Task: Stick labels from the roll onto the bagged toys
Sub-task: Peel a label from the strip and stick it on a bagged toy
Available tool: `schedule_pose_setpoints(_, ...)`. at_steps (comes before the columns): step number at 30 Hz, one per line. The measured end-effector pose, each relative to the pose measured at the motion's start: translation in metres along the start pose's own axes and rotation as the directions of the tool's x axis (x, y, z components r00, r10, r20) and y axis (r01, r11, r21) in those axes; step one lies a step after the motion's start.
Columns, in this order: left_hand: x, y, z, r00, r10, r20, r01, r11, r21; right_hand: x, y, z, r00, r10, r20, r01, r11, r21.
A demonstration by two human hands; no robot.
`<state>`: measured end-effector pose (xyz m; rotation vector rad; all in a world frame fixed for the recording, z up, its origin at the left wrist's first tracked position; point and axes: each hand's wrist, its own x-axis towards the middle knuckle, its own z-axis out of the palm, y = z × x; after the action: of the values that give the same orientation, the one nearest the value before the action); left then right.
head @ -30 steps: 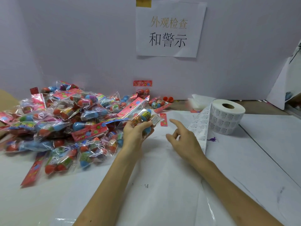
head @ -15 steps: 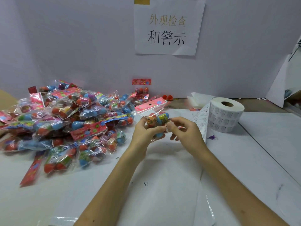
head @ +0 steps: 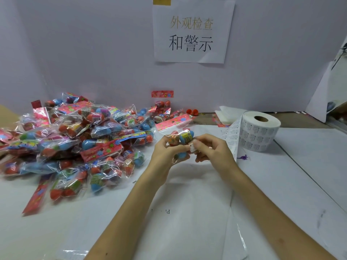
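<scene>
The left hand [head: 165, 152] grips one bagged toy [head: 180, 138] above the desk [head: 309, 175], probably to steady its crinkly film, while the right hand [head: 212, 149] pinches a small label [head: 193, 147] against it. The roll [head: 260, 131] stands to the right and the pile [head: 84, 139] of bags to the left, both handy for quick repeats.

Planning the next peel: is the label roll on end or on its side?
On end: the label roll sits with its core hole facing up.

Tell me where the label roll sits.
Head view, right side: the label roll stands on the white table, just beyond the right hand.
</scene>
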<state>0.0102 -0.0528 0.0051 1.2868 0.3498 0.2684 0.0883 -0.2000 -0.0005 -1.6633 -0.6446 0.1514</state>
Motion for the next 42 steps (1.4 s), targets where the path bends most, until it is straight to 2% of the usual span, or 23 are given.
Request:
schedule_pose_setpoints(3,0.0004,0.0005,-0.0005,1.000,-0.018,0.014,0.018,1.000,-0.019,0.0012,-0.0020,-0.0027,0.998,0.055,0.008,-0.056,0.995,0.088)
schedule_pose_setpoints(9,-0.0013,0.0013,-0.0006,1.000,0.004,-0.005,-0.004,0.999,-0.034,-0.0001,-0.0010,0.0002,0.999,-0.014,0.031,0.014,1.000,-0.015)
schedule_pose_setpoints(17,-0.0011,0.0015,0.0003,0.999,0.001,-0.032,-0.003,0.998,-0.068,0.0009,-0.0017,0.0012,0.995,0.062,0.074,-0.070,0.991,0.111)
schedule_pose_setpoints(24,-0.0035,-0.0004,0.0036,0.999,0.038,0.029,-0.038,0.999,-0.006,0.0002,0.0009,0.0005,0.998,0.024,0.058,-0.029,0.996,0.082)
schedule_pose_setpoints(33,0.0000,-0.0030,0.0020,0.998,0.058,0.026,-0.056,0.997,-0.052,0.0028,-0.0005,-0.0009,0.992,0.092,0.081,-0.101,0.989,0.109)
schedule_pose_setpoints(37,-0.0013,-0.0028,0.0013,0.995,0.081,0.050,-0.077,0.995,-0.068,0.0005,0.0001,-0.0011,0.999,0.015,0.033,-0.014,1.000,-0.022)
schedule_pose_setpoints(42,-0.0004,-0.0015,-0.0011,0.996,0.061,0.069,-0.054,0.994,-0.098,0.0012,0.0004,-0.0011,0.998,0.005,0.056,-0.006,1.000,0.014)
